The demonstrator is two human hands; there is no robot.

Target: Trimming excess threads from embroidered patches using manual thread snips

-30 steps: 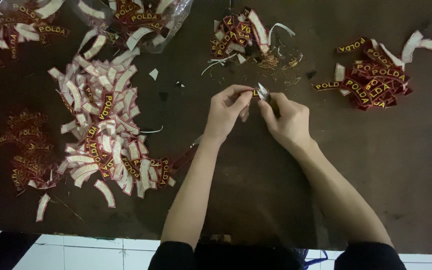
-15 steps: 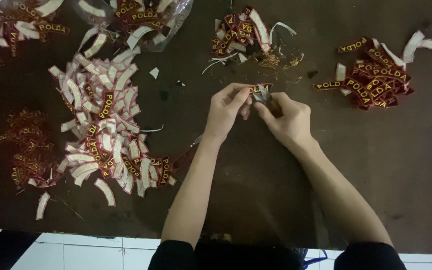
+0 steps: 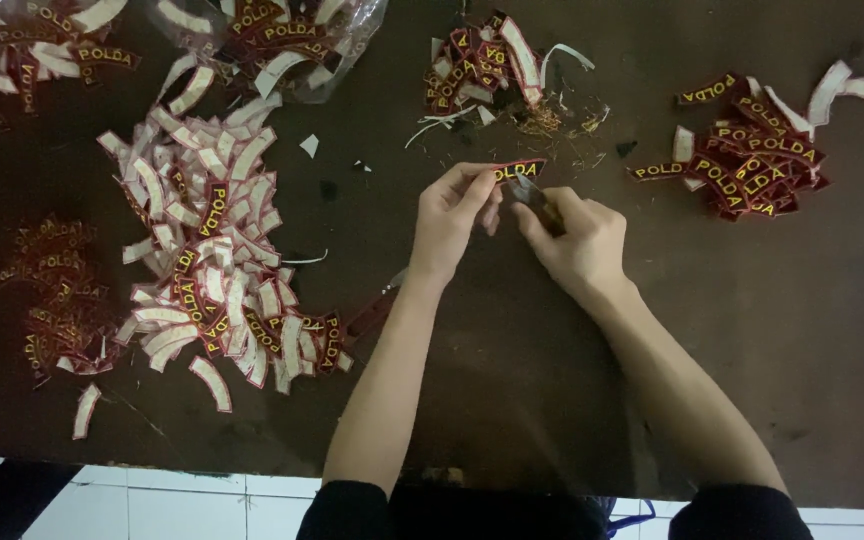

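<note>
My left hand [image 3: 450, 215] pinches a small curved dark-red embroidered patch with yellow lettering [image 3: 518, 170] above the dark brown table [image 3: 512, 380]. My right hand [image 3: 580, 245] is closed around a small dark tool, probably scissors [image 3: 534, 198], whose tip touches the lower edge of the patch. Both hands meet near the table's middle, just below a small heap of patches and trimmings [image 3: 482, 70].
A large pile of patches [image 3: 207, 250], many showing white backs, lies at the left. Another red patch heap [image 3: 757, 160] sits at the right. Clear plastic bags with patches [image 3: 272, 35] lie at the top left. Dim red patches [image 3: 52, 290] rest far left. A tiled floor shows below the table edge.
The patch has been turned so its lettered face shows between my fingers. Both hands stay in almost the same place.
</note>
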